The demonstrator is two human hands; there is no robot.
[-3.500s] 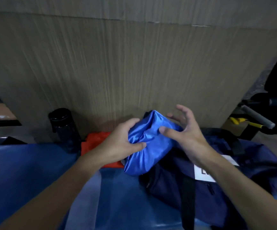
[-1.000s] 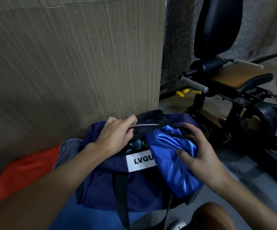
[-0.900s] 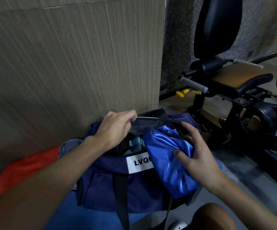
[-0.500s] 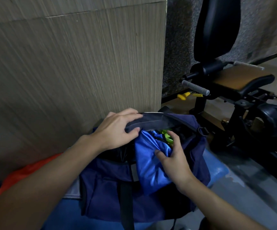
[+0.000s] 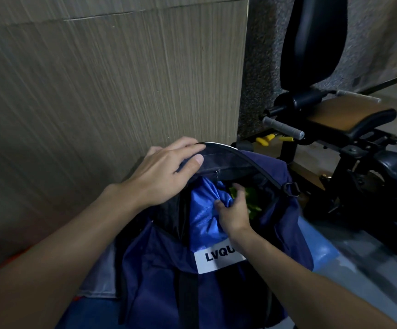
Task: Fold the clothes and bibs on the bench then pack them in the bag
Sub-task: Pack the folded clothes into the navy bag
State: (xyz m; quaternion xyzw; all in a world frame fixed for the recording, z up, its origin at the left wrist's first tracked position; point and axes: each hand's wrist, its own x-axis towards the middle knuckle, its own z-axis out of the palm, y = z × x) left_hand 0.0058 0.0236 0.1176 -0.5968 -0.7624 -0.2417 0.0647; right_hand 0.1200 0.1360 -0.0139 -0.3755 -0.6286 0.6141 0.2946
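**On the blue bench: a folded garment held in the mouth of the bag**

Against a tall wood-grain panel [image 5: 97, 91], a navy bag [image 5: 159, 269] is seen standing on the padded blue bench [image 5: 321, 254]. Its mouth is turned upward, and its white label [image 5: 216, 258], lettered LVQU as far as can be read, faces the camera. The upper flap of the bag is gripped by the left hand [image 5: 166, 174]: four fingers are laid over the dark rim and the thumb is tucked beneath it, so the opening is held apart. Inside that opening a shiny blue garment [image 5: 202, 222] is lodged, its lower part lying against the near wall just above the label. The garment is clutched by the right hand [image 5: 234, 214], whose fingers are curled tightly into the fabric near its top. Something bright green [image 5: 252, 200] is glimpsed deeper in the bag, just beyond the right knuckles; what it is cannot be told.

On the bench to the left of the bag a grey cloth [image 5: 100, 276] is spread flat, and a strip of orange cloth [image 5: 19, 256] is made out farther left in shadow. To the right of the panel a speckled grey wall [image 5: 261, 67] is exposed. Before it a gym machine [image 5: 359, 174] is set on the bare floor [image 5: 382, 252]. A tall black back pad [image 5: 311, 39], a brown seat pad [image 5: 344, 115], a grey-gripped handle [image 5: 283, 127] and small yellow pieces [image 5: 266, 140] low on its frame can be made out. The room is dimly lit.
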